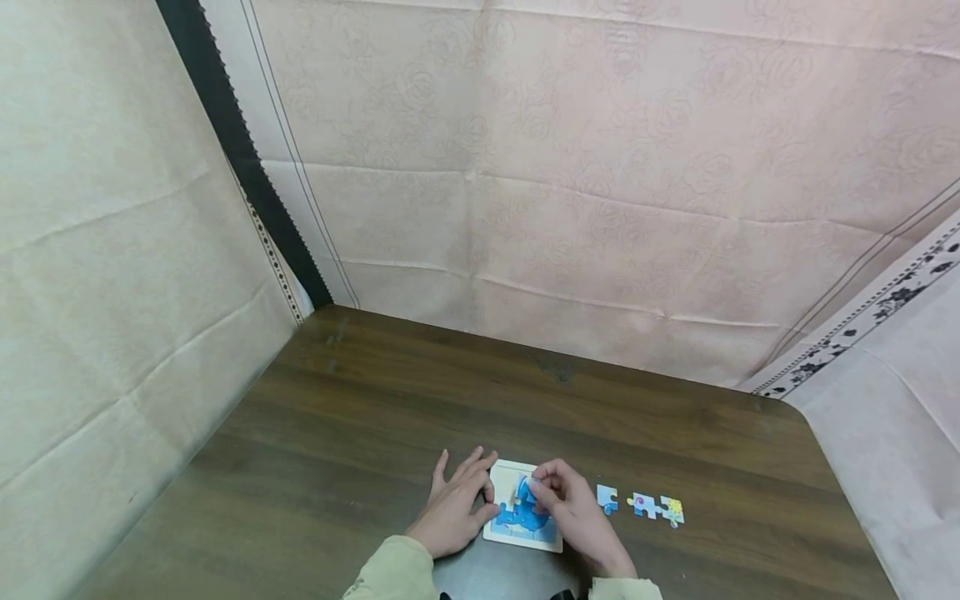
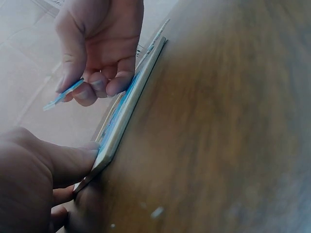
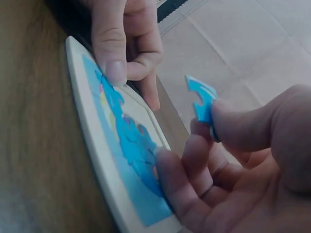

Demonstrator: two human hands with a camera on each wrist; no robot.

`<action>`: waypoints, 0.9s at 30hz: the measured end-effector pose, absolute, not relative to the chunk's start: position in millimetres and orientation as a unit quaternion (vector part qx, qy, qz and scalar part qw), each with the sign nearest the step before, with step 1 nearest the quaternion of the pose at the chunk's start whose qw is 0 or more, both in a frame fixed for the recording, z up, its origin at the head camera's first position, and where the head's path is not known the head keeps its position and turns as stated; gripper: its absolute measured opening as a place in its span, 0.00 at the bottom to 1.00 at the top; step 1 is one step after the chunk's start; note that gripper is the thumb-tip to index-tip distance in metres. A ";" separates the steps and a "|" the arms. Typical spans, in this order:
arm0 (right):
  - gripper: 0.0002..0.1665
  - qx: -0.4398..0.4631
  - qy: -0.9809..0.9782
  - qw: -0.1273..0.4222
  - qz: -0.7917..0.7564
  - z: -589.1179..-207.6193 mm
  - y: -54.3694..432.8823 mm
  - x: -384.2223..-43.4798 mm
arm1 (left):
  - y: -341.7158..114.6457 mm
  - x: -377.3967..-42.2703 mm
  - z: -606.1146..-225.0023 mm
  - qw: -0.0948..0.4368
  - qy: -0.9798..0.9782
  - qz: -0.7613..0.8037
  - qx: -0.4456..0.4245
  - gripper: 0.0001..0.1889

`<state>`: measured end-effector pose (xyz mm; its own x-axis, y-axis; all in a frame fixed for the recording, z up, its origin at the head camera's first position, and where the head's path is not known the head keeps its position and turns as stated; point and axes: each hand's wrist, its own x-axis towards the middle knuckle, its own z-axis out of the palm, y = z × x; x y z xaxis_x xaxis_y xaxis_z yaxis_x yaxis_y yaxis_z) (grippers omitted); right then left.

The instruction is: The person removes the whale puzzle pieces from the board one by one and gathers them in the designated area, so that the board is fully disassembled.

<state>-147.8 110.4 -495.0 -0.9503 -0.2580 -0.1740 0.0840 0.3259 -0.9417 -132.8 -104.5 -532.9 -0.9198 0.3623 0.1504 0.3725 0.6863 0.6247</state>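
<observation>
A wooden jigsaw puzzle board (image 1: 505,535) with a pale frame and a partly filled blue picture lies on the table. My left hand (image 1: 456,508) holds its left side, the thumb (image 3: 116,73) on the picture and the other fingers along the edge. Between thumb and index finger, my right hand (image 1: 577,508) pinches a blue and white puzzle piece (image 3: 204,103) above the board. Its lower fingers come down close to the picture; whether they all touch it, I cannot tell. The right hand covers part of the board in the head view.
Right of the board lie a blue puzzle piece (image 1: 607,498), a blue piece with a swirl (image 1: 643,505) and a yellow patterned piece (image 1: 672,510). They lie on the brown wooden table (image 1: 450,392). Pale cloth (image 1: 600,183) hangs behind and at both sides.
</observation>
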 end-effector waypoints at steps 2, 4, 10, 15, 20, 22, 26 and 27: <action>0.13 -0.048 0.796 0.147 -0.585 -495.3 111.5 -145.8 | -104.6 -132.3 -532.3 0.006 -0.918 -0.341 -0.201 0.13; 0.13 -0.044 0.790 0.145 -0.595 -495.7 112.8 -143.8 | -104.6 -131.7 -531.8 0.003 -0.919 -0.341 -0.200 0.13; 0.14 -0.029 0.786 0.129 -0.604 -498.9 118.9 -139.9 | -104.7 -130.8 -530.5 0.006 -0.917 -0.343 -0.202 0.13; 0.13 -0.015 0.800 0.121 -0.587 -497.8 126.0 -136.5 | -104.9 -131.4 -531.5 0.008 -0.917 -0.342 -0.203 0.13; 0.10 0.005 0.830 0.107 -0.548 -493.1 139.3 -132.7 | -105.0 -131.7 -532.5 0.005 -0.917 -0.343 -0.202 0.13; 0.09 0.019 0.842 0.100 -0.530 -489.9 148.1 -130.9 | -105.1 -131.7 -532.4 0.002 -0.917 -0.345 -0.202 0.14; 0.07 0.038 0.868 0.080 -0.489 -484.3 170.0 -127.7 | -105.1 -132.1 -531.9 -0.001 -0.916 -0.349 -0.200 0.13; 0.08 0.040 0.875 0.075 -0.477 -482.9 175.8 -126.3 | -105.2 -132.0 -531.8 -0.002 -0.915 -0.350 -0.199 0.13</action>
<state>-126.3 175.8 -482.9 -0.9858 -0.0020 -0.1681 0.1402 0.5419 -0.8287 -132.0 -105.2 -531.8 -0.9207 0.3660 0.1353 0.3630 0.6763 0.6410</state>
